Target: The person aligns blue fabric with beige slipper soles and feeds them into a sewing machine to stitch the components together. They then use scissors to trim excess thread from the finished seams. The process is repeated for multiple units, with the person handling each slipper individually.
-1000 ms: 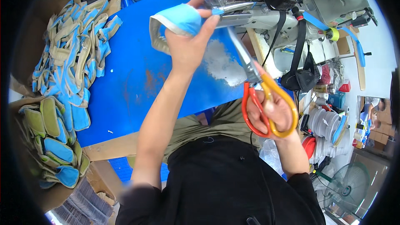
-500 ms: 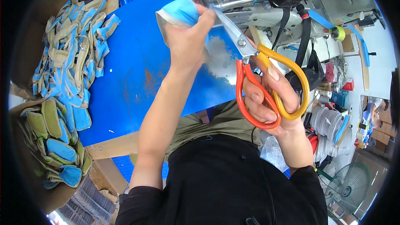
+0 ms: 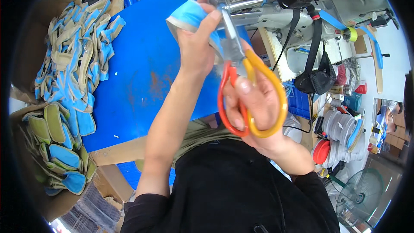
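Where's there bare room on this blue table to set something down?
The widest bare patch of blue tabletop lies between the fabric pile and left forearm, with only stains and tiny specks. Near the grey machine it's crowded: left hand, fabric piece, scissors and right hand.

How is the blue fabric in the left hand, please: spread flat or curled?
Curled: the blue fabric bulges in the left hand, its beige edge curving.

Cloth pieces (image 3: 64, 57) lie at left by the bench (image 3: 138, 47). Scissors (image 3: 234, 51) are over its right end, before the sewing machine (image 3: 336, 1).
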Action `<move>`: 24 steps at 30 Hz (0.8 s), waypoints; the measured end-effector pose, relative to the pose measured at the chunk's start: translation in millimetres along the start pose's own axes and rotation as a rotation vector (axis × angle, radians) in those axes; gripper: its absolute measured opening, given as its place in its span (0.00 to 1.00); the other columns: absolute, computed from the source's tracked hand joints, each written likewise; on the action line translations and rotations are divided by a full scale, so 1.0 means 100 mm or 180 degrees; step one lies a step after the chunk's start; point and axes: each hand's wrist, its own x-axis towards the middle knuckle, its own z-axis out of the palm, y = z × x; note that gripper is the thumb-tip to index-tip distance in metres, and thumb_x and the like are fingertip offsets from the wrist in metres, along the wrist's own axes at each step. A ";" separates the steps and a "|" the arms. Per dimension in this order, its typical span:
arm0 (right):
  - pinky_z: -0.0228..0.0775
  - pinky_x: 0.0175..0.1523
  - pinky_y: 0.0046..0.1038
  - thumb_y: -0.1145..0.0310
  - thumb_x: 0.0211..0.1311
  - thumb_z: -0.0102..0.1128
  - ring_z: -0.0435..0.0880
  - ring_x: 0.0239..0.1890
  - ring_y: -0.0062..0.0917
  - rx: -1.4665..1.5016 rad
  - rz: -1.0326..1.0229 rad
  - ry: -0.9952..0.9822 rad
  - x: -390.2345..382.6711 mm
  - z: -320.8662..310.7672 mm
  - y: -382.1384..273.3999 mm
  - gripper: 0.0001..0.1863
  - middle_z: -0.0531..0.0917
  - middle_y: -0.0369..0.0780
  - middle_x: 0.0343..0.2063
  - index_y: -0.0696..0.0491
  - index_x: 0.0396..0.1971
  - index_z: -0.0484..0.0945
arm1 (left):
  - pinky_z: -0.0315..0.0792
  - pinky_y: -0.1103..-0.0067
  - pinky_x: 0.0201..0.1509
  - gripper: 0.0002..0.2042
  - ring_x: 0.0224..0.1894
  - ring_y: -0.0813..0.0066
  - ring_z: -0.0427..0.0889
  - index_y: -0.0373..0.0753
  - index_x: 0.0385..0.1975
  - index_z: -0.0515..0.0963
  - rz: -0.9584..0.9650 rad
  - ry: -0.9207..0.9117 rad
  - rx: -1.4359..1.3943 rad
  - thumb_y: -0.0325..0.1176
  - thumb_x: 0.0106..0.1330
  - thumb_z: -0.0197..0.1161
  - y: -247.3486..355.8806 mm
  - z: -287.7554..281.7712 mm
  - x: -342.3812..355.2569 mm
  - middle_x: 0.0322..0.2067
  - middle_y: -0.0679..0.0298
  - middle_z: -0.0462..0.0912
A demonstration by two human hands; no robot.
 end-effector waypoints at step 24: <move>0.61 0.22 0.16 0.59 0.78 0.54 0.68 0.17 0.13 0.0481 0.0153 -0.0148 -0.05 0.04 -0.03 0.34 0.76 0.36 0.29 0.52 0.78 0.55 | 0.61 0.65 0.72 0.02 0.70 0.64 0.69 0.37 0.35 0.81 0.0236 0.0062 0.0329 0.25 0.67 0.68 -0.06 -0.01 -0.01 0.45 0.63 0.82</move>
